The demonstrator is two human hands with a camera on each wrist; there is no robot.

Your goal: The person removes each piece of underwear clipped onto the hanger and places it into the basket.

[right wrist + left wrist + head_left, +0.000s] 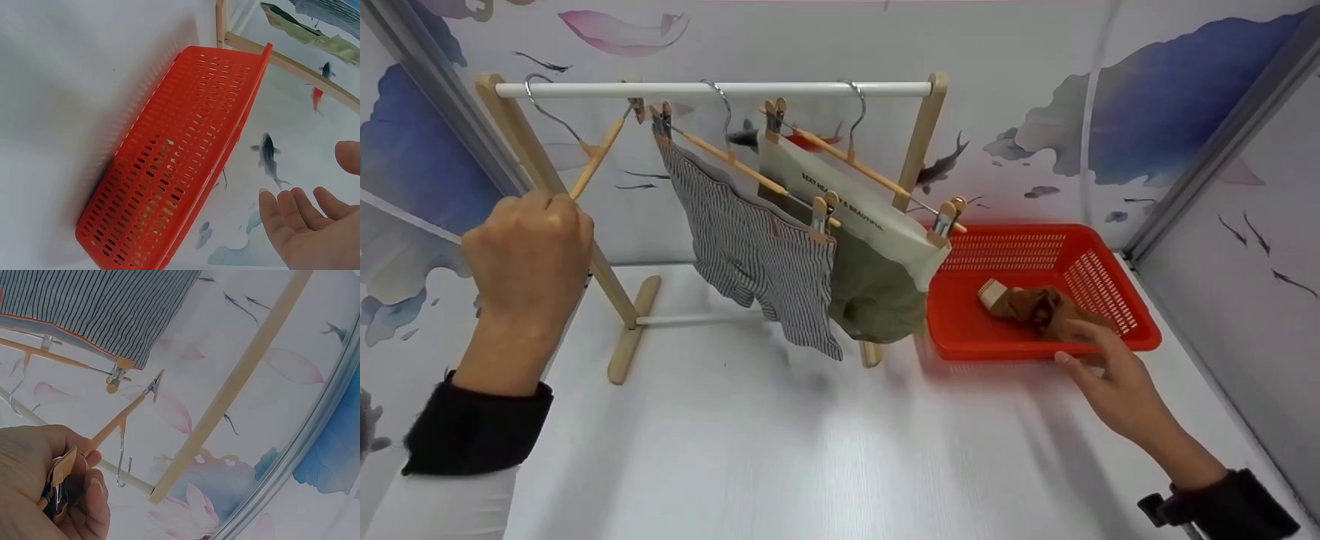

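Observation:
My left hand (529,247) grips the near end of a wooden clip hanger (604,154), whose hook is over the white rail of a small rack. In the left wrist view, one clip (61,481) lies within the curled fingers, and the far clip (153,387) carries no garment. My right hand (1117,382) is at the near edge of a red basket (997,349), fingers relaxed and thumb apart, holding nothing. Inside the basket lies a crumpled brown garment (1027,306) with a pale end.
Striped shorts (757,247) and a white-and-green garment (885,292) hang from two other clip hangers on the rail (780,90). The rack's wooden foot (634,330) stands on the white table (780,457). Patterned walls enclose the back and sides.

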